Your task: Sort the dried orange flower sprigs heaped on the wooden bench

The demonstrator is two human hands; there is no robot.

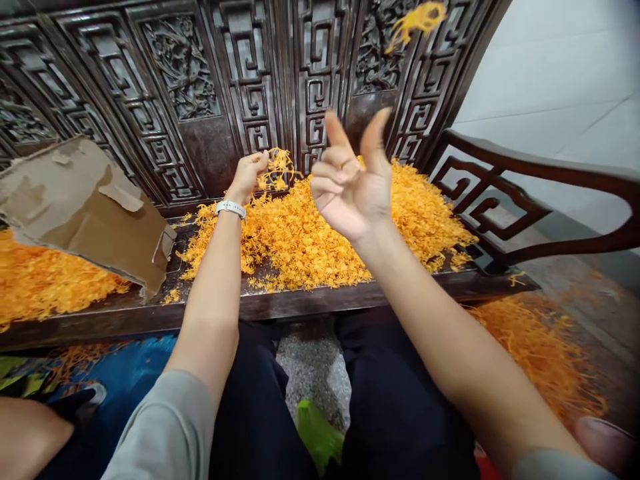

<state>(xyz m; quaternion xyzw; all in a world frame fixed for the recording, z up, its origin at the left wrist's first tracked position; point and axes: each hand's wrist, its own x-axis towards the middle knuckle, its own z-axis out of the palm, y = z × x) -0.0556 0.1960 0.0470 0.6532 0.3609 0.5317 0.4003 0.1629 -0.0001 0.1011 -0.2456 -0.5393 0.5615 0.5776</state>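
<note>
A heap of thin orange strands (310, 233) covers the seat of a dark carved wooden bench (300, 303) in front of me. My left hand (249, 175), with a white watch on the wrist, is closed on a tuft of the strands at the back of the heap. My right hand (353, 180) is raised above the heap with palm up, thumb and forefinger stretched out, holding nothing. A small clump of orange strands (417, 20) is in the air at the top, in front of the carved backrest.
A torn cardboard piece (85, 207) lies over more orange strands (45, 280) at the left. The bench's curved armrest (525, 193) stands at the right. More strands (540, 353) lie on the floor at right. My dark-trousered legs and a green scrap (317, 433) are below.
</note>
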